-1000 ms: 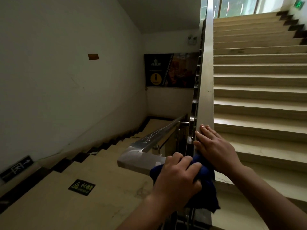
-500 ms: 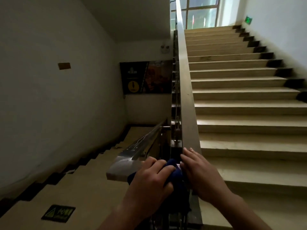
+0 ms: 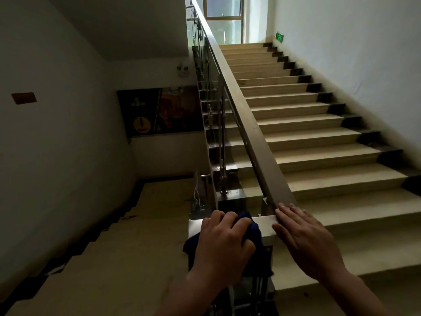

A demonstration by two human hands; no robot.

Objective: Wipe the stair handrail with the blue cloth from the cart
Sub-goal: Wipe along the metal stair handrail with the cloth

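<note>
The left hand (image 3: pixel 224 245) covers most of the blue cloth (image 3: pixel 256 233). Both forearms run off the frame at 6 o'clock. The poster (image 3: pixel 159 110) at 10 o'clock is too dim to read, and the green sign (image 3: pixel 279 36) at 1 o'clock too small.

Right hand (image 3: pixel 307 242) now off blue cloth (image 3: pixel 255 231)

I am looking at a public building's stairwell: beige steps (image 3: pixel 307 142) rising to a far window (image 3: pixel 224 17), a green exit sign (image 3: pixel 279 36) glowing right, a poster (image 3: pixel 159 111) hanging left.
</note>
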